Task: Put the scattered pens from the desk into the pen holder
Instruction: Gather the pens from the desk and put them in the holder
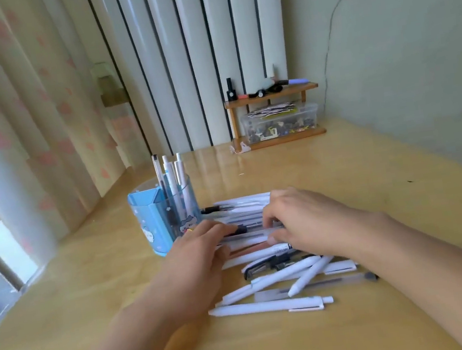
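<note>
Head view: scattered pens (271, 282) lay in loose pile on desk (344, 188), right of pen holder (164, 214), touching its base. Most pens lay crosswise, long axes left to right; few nearer ones angled. Nearest white pen (269, 306) pointed tip left, clicker right. Holder stood upright, three pens (172, 177) vertical inside. Left hand (201, 250) lay flat on pile's left ends, fingers loosely together. Right hand (304, 221) curled over pile, fingertips on frosted pen (253, 234); firm pinch could not be told.
</note>
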